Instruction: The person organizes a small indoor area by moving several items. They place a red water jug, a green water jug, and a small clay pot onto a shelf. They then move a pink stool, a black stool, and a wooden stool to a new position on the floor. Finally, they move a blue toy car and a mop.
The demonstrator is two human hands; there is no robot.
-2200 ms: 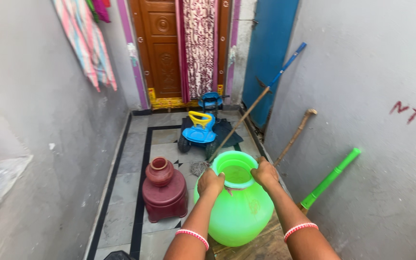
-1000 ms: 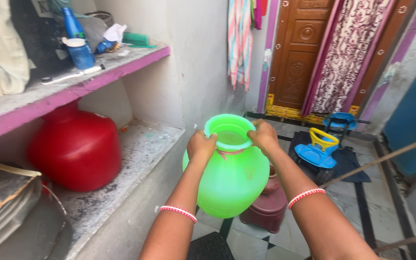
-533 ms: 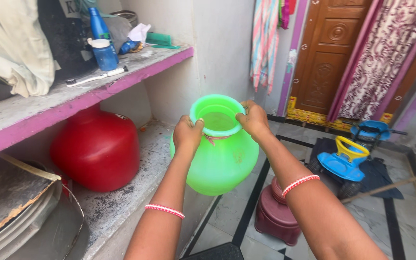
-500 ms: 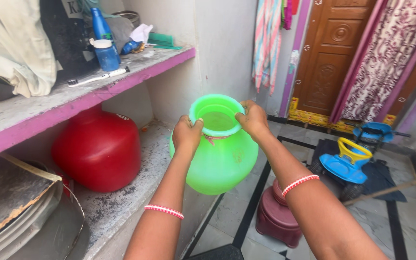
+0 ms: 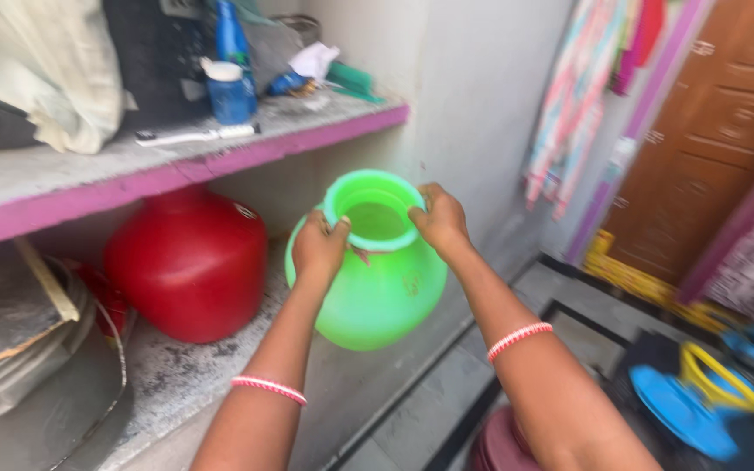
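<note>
Green pot [image 5: 368, 279] gripped by its rim, held over the front edge of the lower ledge [image 5: 176, 384].
Left hand [image 5: 318, 250] and right hand [image 5: 436, 218] curl fingers over the lip, beside the red pot [image 5: 185, 262] — I'd keep it level, since there's water inside.

Home, a narrow passage w/ plastered walls & tiled floor [image 5: 447, 410]. At 10 o'clock a pink-edged concrete shelf [image 5: 220, 161] w/ bottles, cloth, toothbrush; a red water pot [image 5: 187, 262] on the ledge under it. At 2 o'clock a carved wooden door [image 5: 726, 113], hung laundry [image 5: 586, 96]. At 4 o'clock a kid's blue ride-on toy [image 5: 700, 401].
</note>
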